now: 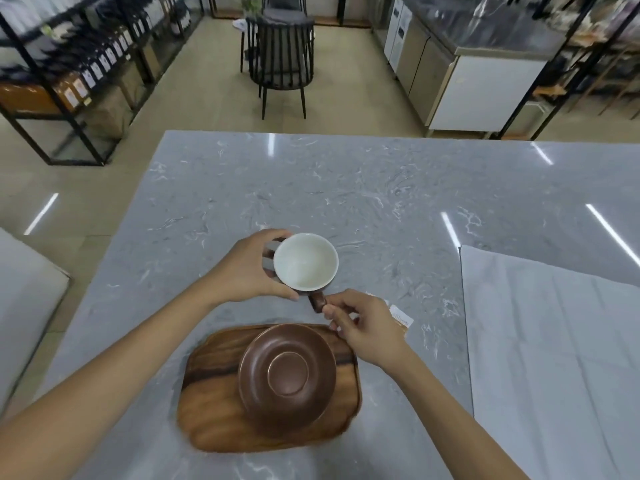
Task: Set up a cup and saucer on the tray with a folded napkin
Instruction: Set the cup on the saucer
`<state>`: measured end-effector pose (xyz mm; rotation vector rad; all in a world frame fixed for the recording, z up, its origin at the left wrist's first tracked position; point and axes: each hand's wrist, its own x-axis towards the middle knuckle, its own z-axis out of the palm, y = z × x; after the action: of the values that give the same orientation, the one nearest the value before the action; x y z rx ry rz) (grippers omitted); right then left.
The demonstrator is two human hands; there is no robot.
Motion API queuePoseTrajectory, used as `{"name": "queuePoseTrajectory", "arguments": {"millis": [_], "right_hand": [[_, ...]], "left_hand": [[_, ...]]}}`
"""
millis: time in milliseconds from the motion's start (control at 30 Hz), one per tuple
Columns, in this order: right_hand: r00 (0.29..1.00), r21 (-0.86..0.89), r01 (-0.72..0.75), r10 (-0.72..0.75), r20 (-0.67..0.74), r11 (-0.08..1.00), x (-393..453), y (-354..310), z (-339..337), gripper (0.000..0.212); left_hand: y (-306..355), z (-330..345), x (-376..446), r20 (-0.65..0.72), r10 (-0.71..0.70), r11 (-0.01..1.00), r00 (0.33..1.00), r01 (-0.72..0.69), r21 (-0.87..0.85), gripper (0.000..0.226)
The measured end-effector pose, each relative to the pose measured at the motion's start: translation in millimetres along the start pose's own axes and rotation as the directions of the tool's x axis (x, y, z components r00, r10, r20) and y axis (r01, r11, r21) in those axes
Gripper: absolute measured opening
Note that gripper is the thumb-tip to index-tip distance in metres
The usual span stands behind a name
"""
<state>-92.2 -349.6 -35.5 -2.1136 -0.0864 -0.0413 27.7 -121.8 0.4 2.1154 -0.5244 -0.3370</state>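
Note:
A cup, white inside and brown outside, is held above the grey marble table just beyond the tray. My left hand wraps its left side. My right hand pinches its brown handle from the near right. A brown saucer lies on the right part of the wooden tray near me, empty. A small folded paper piece, partly hidden behind my right hand, lies on the table.
A pale grey cloth covers the table's right side. The marble table stretches ahead. A black chair stands on the floor beyond it, shelves at left, a counter at right.

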Motion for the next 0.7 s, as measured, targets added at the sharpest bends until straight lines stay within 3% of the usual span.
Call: {"name": "queuePoseTrajectory", "arguments": {"millis": [233,700], "right_hand": [[0.997,0.021,0.047,-0.048,0.058,0.999,-53,-18,13,0.011],[0.995,0.051,-0.056,0.052,0.086,0.997,-131,-19,47,0.01]], "left_hand": [[-2,11,-67,-0.042,-0.032,0.999,0.999,0.031,-0.031,0.106],[-23,43,-128,0.068,-0.052,0.998,0.996,0.054,-0.033,0.105]]}}
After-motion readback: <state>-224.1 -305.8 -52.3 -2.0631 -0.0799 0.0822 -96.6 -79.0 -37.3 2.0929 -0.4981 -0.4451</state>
